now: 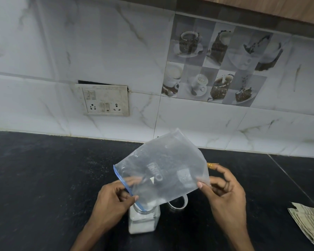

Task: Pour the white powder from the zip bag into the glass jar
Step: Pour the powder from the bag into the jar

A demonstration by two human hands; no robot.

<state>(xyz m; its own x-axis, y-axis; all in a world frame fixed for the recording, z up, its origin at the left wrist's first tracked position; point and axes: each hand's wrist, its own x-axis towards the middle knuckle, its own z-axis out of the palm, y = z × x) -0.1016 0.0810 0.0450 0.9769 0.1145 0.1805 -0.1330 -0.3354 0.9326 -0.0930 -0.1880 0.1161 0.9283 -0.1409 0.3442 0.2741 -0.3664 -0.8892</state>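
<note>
A clear zip bag [163, 167] with a blue zip strip hangs tilted over a square glass jar [143, 221] on the black counter. The bag's open zip corner dips into the jar's mouth, and a little white powder sits in that lowest corner. White powder fills the jar's lower part. My left hand [114, 198] pinches the zip edge right beside the jar's mouth. My right hand [223, 192] pinches the bag's lower right corner and holds it higher than the zip end.
A clear round lid [178, 203] lies on the black counter [43, 178] just right of the jar, partly behind the bag. A folded newspaper [308, 223] lies at the right edge. A small orange object [211, 165] peeks out behind my right hand. The tiled wall carries a socket panel [105, 100].
</note>
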